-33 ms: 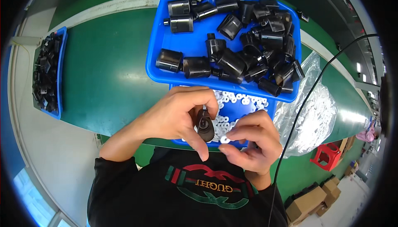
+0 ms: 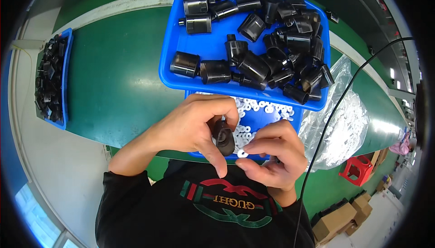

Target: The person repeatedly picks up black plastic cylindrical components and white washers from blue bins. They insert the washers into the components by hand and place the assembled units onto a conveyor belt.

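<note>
My left hand (image 2: 199,123) is wrapped round a black plastic cylinder-shaped part (image 2: 224,140), whose end faces up toward me. Between thumb and fingertips, my right hand (image 2: 278,155) pinches a small white washer (image 2: 242,153). That washer is close beside the lower right of the black part; whether the two touch I cannot tell. Under both hands lies a blue tray (image 2: 260,122) with many loose white washers (image 2: 247,130), partly hidden by my fingers. Just beyond stands a larger blue bin (image 2: 170,62) of similar black parts (image 2: 253,66).
Another blue bin (image 2: 69,80) of black pieces sits at the left of the green table (image 2: 122,66). To the right lies a clear plastic bag (image 2: 340,130) of white pieces, with a black cable (image 2: 333,112) across the view. A red stool (image 2: 357,171) and cardboard boxes (image 2: 335,223) stand on the floor.
My right hand has shifted slightly left, bringing the white washer nearer the black part. The black part has tilted a little in my left hand.
</note>
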